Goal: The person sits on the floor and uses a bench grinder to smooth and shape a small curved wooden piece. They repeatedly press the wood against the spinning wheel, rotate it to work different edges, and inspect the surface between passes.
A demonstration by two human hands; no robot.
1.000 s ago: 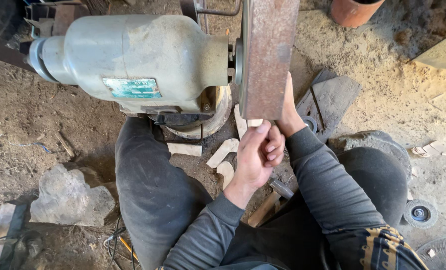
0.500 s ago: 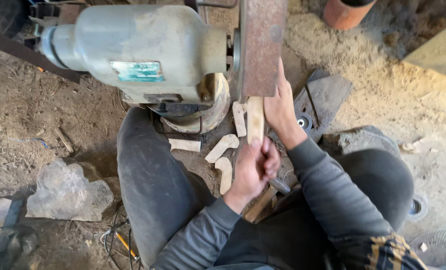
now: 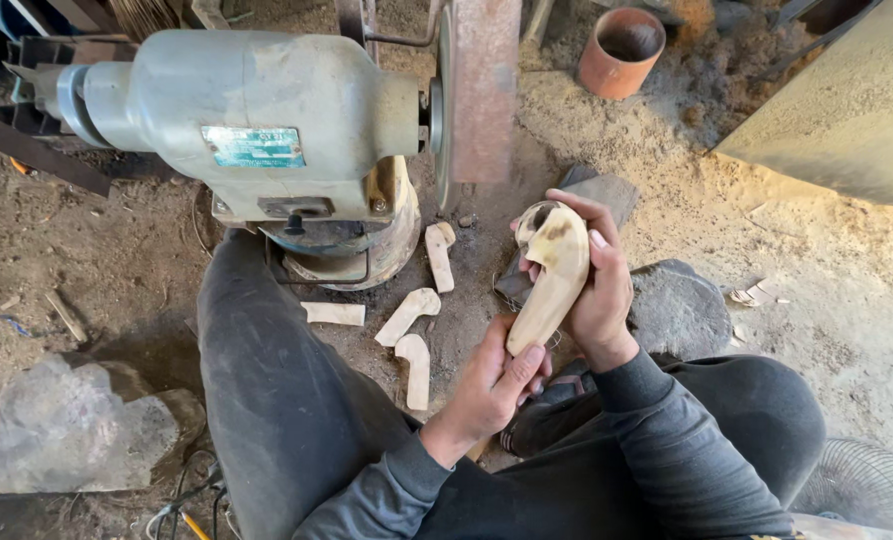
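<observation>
A pale curved wooden piece [image 3: 549, 280], shaped like a rough spoon blank, is held between both hands in front of me. My left hand [image 3: 491, 385] grips its lower handle end from below. My right hand [image 3: 598, 280] wraps around the wider upper end. The piece sits below and to the right of a rust-coloured sanding belt [image 3: 481, 90], apart from it. The belt runs off a grey-green motor [image 3: 256, 110].
Several more carved wooden pieces [image 3: 408, 316] lie on the dirt between my knees. A large stone [image 3: 61, 430] sits at the left, a flat stone [image 3: 678, 310] by my right knee. A clay pot [image 3: 621, 50] stands at the back and a fan grille [image 3: 866, 490] at lower right.
The wooden piece was pressed up against the belt; both hands have since drawn it down and away, and now hold it tilted in front of me.
</observation>
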